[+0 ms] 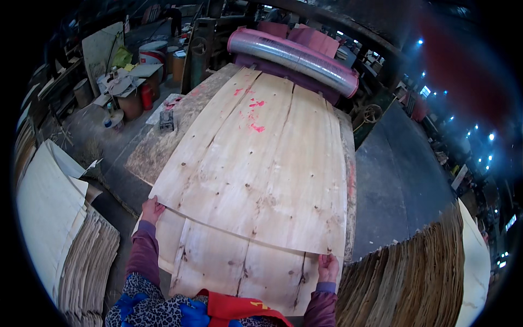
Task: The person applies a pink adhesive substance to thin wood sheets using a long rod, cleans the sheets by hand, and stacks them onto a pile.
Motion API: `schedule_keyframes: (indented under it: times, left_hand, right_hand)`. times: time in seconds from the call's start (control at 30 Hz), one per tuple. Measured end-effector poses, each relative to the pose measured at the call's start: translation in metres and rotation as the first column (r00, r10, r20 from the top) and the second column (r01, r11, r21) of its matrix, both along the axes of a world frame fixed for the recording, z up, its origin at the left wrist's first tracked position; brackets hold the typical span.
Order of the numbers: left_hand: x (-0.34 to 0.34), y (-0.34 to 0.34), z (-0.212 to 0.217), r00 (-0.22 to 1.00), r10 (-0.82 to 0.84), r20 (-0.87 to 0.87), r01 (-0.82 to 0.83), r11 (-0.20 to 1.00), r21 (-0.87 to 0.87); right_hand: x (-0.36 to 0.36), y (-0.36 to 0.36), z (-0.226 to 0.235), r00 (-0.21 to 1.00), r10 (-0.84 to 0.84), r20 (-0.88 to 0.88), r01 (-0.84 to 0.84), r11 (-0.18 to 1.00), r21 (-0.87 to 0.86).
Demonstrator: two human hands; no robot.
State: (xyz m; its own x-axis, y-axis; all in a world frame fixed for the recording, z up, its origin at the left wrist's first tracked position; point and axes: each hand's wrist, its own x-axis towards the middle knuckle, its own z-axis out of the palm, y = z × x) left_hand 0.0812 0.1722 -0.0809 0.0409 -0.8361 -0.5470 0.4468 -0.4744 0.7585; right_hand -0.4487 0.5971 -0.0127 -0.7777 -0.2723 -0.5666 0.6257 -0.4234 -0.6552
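Observation:
A large pale veneer sheet (256, 169) with knots and pink smears lies before me. Its far end reaches a wide metal roller (294, 60) with pink-stained ends. At the sheet's near left corner, my left hand (152, 210) is closed on the edge. My right hand (328, 268) pinches the same edge near its right corner. Beneath, nearer my body, another veneer sheet (239, 261) shows with dark seams and knots. The near edge of the upper sheet stands slightly off the lower one.
Stacks of veneer (90, 256) rise at the left, and a tall stack with ragged brown edges (408, 272) stands at the right. A stained board (158, 147) borders the sheet. Buckets (131, 103) and a red cylinder (146, 96) stand far left. A handwheel (372, 113) sits beside the roller.

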Motion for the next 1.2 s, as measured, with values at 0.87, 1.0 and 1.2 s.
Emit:
schedule_keyframes:
  times: [0.87,1.0,1.2]
  left_hand:
    - [-0.014,0.016,0.014,0.993,0.080,0.089,-0.075,0.995,-0.060]
    - [-0.016,0.018,0.015,0.991,0.100,0.092,-0.095,0.994,-0.053]
    - [-0.022,0.017,0.016,0.987,0.119,0.112,-0.114,0.992,-0.043]
  right_hand:
    - [-0.007,0.003,-0.014,0.997,-0.039,0.061,0.038,0.999,0.014]
    - [-0.006,0.004,-0.012,0.996,-0.039,0.076,0.036,0.998,0.043]
    - [-0.009,0.006,-0.025,0.998,-0.004,0.068,0.006,1.000,-0.019]
